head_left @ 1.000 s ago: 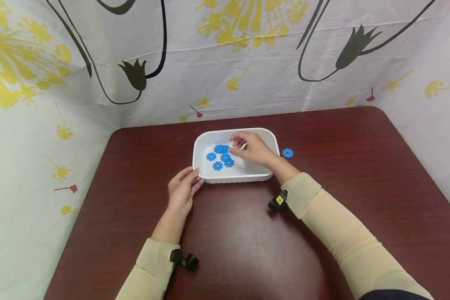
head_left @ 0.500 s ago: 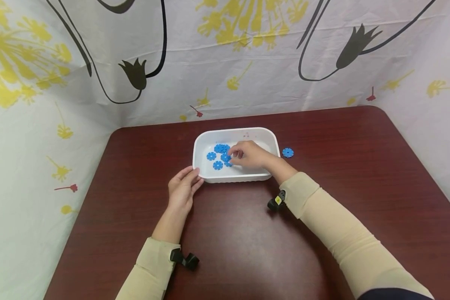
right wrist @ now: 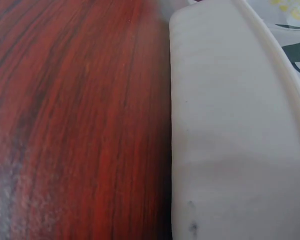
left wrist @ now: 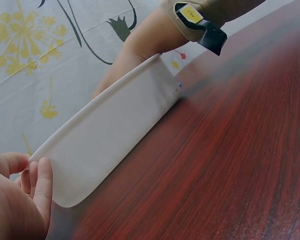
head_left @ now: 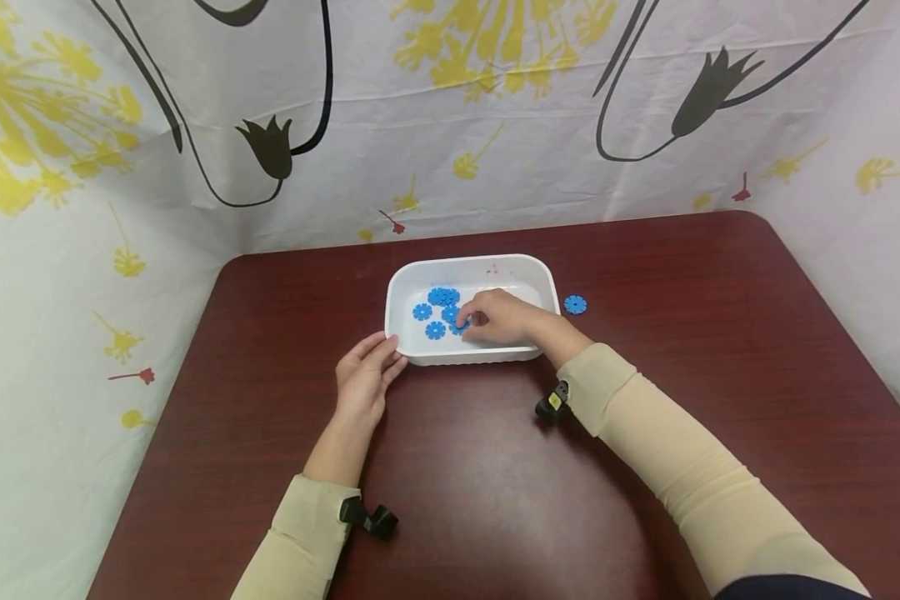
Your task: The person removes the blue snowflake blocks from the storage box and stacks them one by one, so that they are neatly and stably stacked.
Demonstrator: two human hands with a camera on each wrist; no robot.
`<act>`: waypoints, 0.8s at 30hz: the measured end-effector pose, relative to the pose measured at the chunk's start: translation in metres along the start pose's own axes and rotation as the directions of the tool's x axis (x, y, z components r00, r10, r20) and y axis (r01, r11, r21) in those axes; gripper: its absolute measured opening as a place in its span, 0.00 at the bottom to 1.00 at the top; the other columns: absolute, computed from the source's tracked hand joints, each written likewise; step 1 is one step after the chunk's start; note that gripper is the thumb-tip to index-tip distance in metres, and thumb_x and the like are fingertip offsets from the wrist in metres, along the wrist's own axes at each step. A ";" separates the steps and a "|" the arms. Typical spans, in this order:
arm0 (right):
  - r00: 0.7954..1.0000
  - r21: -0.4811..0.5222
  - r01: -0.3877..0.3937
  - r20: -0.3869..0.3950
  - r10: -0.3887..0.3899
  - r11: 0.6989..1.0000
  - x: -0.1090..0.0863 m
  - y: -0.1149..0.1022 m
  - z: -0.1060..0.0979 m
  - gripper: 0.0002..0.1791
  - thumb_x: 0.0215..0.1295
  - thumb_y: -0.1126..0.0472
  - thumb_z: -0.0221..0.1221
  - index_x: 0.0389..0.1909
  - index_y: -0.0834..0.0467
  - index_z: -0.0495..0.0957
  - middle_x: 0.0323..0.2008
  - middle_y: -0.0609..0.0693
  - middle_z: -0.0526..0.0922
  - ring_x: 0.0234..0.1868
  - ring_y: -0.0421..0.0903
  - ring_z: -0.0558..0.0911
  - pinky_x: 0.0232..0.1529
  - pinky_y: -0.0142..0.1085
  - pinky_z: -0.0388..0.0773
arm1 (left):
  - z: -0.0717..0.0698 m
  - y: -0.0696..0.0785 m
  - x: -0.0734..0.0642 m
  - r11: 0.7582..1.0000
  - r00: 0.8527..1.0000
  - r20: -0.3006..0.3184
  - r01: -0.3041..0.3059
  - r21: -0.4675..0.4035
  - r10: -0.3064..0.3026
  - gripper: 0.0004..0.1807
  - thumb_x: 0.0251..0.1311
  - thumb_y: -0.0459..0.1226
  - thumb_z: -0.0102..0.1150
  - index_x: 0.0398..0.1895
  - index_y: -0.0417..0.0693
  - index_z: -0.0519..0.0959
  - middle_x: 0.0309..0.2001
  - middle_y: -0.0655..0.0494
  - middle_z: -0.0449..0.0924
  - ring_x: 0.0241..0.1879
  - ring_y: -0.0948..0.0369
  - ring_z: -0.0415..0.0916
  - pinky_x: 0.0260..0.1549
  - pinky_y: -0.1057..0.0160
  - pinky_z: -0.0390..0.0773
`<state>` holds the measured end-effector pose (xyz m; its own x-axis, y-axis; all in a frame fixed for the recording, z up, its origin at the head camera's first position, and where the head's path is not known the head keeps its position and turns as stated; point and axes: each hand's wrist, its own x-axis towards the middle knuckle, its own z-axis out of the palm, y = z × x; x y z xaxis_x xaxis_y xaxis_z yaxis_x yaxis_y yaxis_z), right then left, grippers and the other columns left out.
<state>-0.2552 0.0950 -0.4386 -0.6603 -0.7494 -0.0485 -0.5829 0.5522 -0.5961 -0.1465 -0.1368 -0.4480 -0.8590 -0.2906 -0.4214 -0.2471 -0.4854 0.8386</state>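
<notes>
In the head view a white plastic tray [head_left: 474, 359] holds several small blue notched discs [head_left: 422, 312], some overlapping in a cluster. My left hand [head_left: 362, 377] grips the tray's near left corner, thumb at the rim and fingers against the outer wall; the left wrist view shows this grip up close. Inside the tray, my right hand [head_left: 501, 317] has its thumb and forefinger pinched at a blue disc [head_left: 457, 328] on the right of the group, partly covering it. In the right wrist view the tray's outer wall [right wrist: 230, 110] hides the fingers.
One more blue disc [head_left: 575, 305] lies on the dark red wooden table [head_left: 480, 467], just right of the tray. A white cloth [head_left: 435, 142] printed with flowers hangs behind and beside the table. Wrist cameras sit on both sleeves.
My right hand has lowered toward the near side of the tray, its fingertips moving from above the upper cluster to the lower right disc. The left hand keeps its hold on the tray.
</notes>
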 end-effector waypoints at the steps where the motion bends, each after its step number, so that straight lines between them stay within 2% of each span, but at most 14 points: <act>1: 1.000 -0.013 -0.010 -0.005 0.010 1.000 0.000 -0.001 0.000 0.08 0.65 0.61 0.67 0.42 0.58 0.86 0.32 0.50 0.80 0.37 0.47 0.77 0.44 0.42 0.79 | 0.000 0.000 0.000 1.000 1.000 -0.001 0.000 0.001 0.000 0.18 0.62 0.27 0.66 0.54 0.35 0.77 0.32 0.52 0.82 0.28 0.64 0.81 0.44 0.61 0.89; 7: 0.990 -0.080 -0.131 -0.061 0.126 0.988 -0.003 -0.003 -0.004 0.06 0.60 0.60 0.71 0.35 0.56 0.83 0.34 0.51 0.80 0.39 0.48 0.76 0.46 0.43 0.78 | -0.001 0.000 0.000 1.000 1.000 -0.001 0.001 0.000 -0.001 0.18 0.62 0.27 0.67 0.54 0.36 0.76 0.32 0.52 0.82 0.28 0.64 0.82 0.44 0.61 0.89; 11: 0.974 -0.052 -0.205 -0.113 0.199 0.977 -0.001 -0.002 -0.004 0.11 0.60 0.59 0.72 0.39 0.59 0.82 0.37 0.53 0.81 0.42 0.50 0.77 0.50 0.44 0.79 | -0.001 0.000 0.000 1.000 1.000 0.004 0.000 -0.011 0.000 0.17 0.62 0.27 0.66 0.53 0.36 0.77 0.31 0.52 0.82 0.27 0.64 0.81 0.43 0.62 0.89; 17: 0.976 -0.054 -0.210 -0.071 0.206 0.976 0.000 -0.002 -0.003 0.19 0.61 0.57 0.71 0.49 0.63 0.81 0.41 0.56 0.79 0.45 0.51 0.76 0.55 0.46 0.78 | -0.001 0.000 0.000 1.000 1.000 0.007 -0.003 -0.017 0.003 0.16 0.62 0.26 0.66 0.52 0.35 0.77 0.30 0.53 0.82 0.27 0.64 0.81 0.42 0.62 0.89; 21: 0.976 -0.054 -0.213 -0.057 0.210 0.976 0.000 -0.001 -0.002 0.19 0.60 0.58 0.72 0.46 0.61 0.78 0.41 0.55 0.76 0.44 0.51 0.74 0.54 0.45 0.76 | -0.001 0.000 0.000 1.000 1.000 0.008 -0.004 -0.016 0.004 0.15 0.62 0.26 0.66 0.51 0.36 0.77 0.30 0.53 0.82 0.26 0.64 0.81 0.42 0.62 0.89; 24: 0.975 -0.026 -0.211 -0.070 0.209 0.977 0.001 0.000 -0.002 0.18 0.60 0.59 0.72 0.43 0.61 0.75 0.39 0.55 0.77 0.43 0.51 0.74 0.51 0.44 0.77 | -0.001 0.000 0.000 1.000 1.000 0.008 -0.004 -0.014 0.004 0.15 0.62 0.26 0.66 0.51 0.36 0.77 0.29 0.53 0.82 0.26 0.64 0.81 0.42 0.62 0.89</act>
<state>-0.2564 0.0952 -0.4373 -0.7988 -0.5903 -0.1157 -0.4427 0.7071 -0.5513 -0.1463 -0.1375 -0.4485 -0.8635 -0.2864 -0.4151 -0.2373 -0.4955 0.8355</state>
